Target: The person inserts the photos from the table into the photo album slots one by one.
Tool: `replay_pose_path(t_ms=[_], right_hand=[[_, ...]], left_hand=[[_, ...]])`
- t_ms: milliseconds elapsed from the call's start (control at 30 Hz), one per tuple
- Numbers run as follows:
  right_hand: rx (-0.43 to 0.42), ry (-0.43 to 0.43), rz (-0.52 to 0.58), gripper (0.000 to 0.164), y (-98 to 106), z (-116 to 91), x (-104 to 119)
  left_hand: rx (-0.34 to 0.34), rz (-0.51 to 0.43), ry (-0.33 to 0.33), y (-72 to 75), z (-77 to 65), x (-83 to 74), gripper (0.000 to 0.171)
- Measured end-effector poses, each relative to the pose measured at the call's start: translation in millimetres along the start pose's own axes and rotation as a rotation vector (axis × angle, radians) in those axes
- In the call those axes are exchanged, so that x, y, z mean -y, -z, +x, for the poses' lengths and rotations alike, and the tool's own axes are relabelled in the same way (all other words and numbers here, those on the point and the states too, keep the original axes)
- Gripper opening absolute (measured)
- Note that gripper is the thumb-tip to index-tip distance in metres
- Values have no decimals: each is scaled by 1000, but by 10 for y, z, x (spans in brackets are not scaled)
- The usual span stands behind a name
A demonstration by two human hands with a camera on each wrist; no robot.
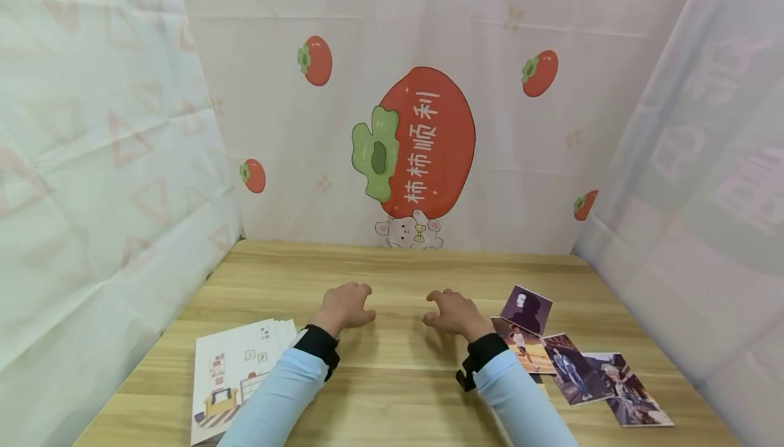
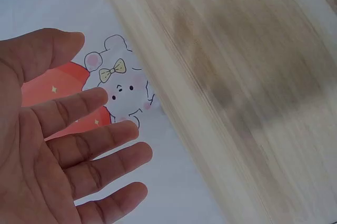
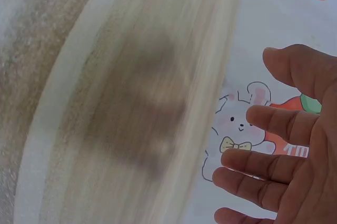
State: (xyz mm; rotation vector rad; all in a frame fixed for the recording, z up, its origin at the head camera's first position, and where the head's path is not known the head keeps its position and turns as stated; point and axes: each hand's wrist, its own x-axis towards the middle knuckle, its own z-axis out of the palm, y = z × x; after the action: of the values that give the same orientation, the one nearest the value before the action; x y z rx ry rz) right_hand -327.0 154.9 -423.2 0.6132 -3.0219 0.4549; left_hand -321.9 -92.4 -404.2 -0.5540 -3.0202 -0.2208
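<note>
My left hand (image 1: 346,307) hovers over the middle of the wooden table (image 1: 392,406), holding nothing. In the left wrist view its fingers (image 2: 100,174) are spread and relaxed. Facing it, my right hand (image 1: 454,312) is also bare, its fingers (image 3: 258,168) apart and slightly bent in the right wrist view. A gap separates the two hands. Left of my left forearm lies a white album or booklet (image 1: 229,372) with a drawn room on its cover, partly hidden by the sleeve. Several photo prints lie by my right forearm, among them a dark portrait (image 1: 528,309) and a runner picture (image 1: 523,346).
Two more prints, a seated figure (image 1: 576,369) and a street-like scene (image 1: 631,389), overlap at the right. A white cloth (image 1: 275,113) with persimmon drawings hangs behind the table, and cloths (image 1: 98,181) enclose both sides.
</note>
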Motion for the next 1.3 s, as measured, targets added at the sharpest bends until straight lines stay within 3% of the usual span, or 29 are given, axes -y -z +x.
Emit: replay_pose_path(t_ms=[333,567,767,1100,1300], right_hand=[[20,5,-12,46,-21,9,23],[57,72,-34,50,-96,36,240],[89,150,-86,52,-146,47,549],[96,340,-157,54,-196,-73,1091],[105,414,-220,55,-221,-183,1280]], left_hand=[[15,-6,17,8,-51,58,48],[-12,16,24,94,-199,211,46],[-45,35,29,204,-485,451,44],[-41,70,61,226,-1150,886,43],[-7,78,178,277,-1418,1042,55]])
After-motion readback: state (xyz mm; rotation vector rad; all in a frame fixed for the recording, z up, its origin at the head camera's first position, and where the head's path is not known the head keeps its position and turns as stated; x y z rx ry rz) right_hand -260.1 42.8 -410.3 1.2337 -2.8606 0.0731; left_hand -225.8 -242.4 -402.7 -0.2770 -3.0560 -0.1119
